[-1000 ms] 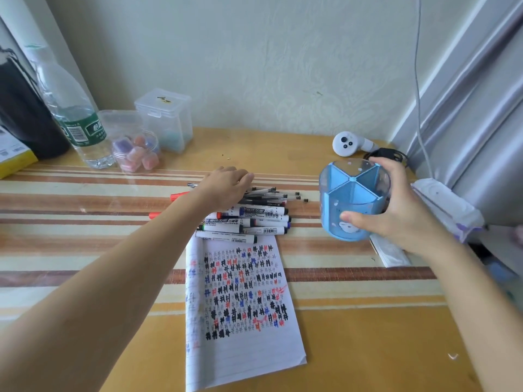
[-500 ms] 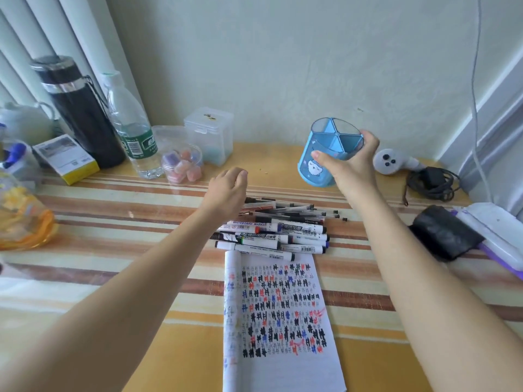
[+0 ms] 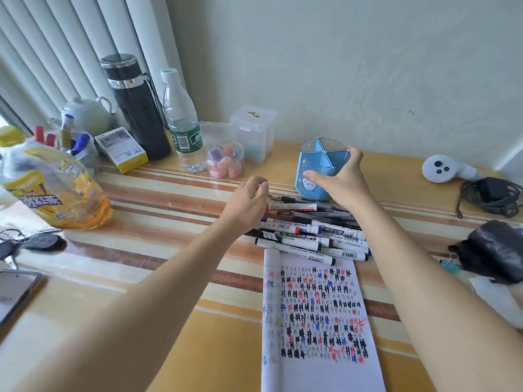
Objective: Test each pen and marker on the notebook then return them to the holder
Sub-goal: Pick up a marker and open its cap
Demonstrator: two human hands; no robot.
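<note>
Holder [image 3: 311, 168] moves in behind the pens [image 3: 308, 230].
Your right hand [image 3: 342, 185] still grips it; your left hand [image 3: 249, 202] hovers above them, loosely curled, empty.

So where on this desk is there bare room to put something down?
Bare tabletop lies between the juice bottle and the marker pile, and between the blue holder and the white gadget. The back left corner around the flask and water bottle is crowded, as is the right edge with the cable and black pouch.
</note>
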